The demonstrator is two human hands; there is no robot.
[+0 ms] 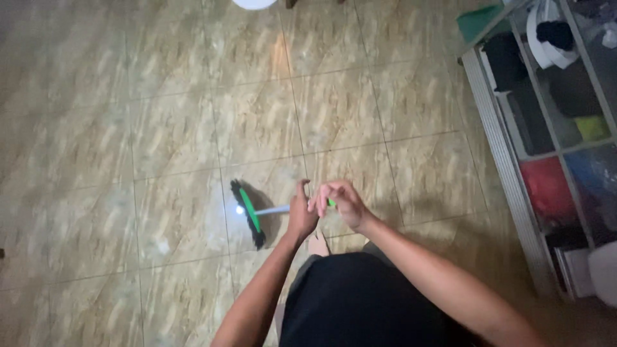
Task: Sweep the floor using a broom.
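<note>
Both hands, left hand (301, 215) and right hand (340, 202), close around the broom (249, 212) handle mid-sweep; next, seemingly, draw its bristles across the tiled floor (160, 128).

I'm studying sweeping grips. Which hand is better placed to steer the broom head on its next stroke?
Probably the left hand: it grips the white handle lower down, nearer the green broom head with black bristles. The right hand holds the handle's green top end.
</note>
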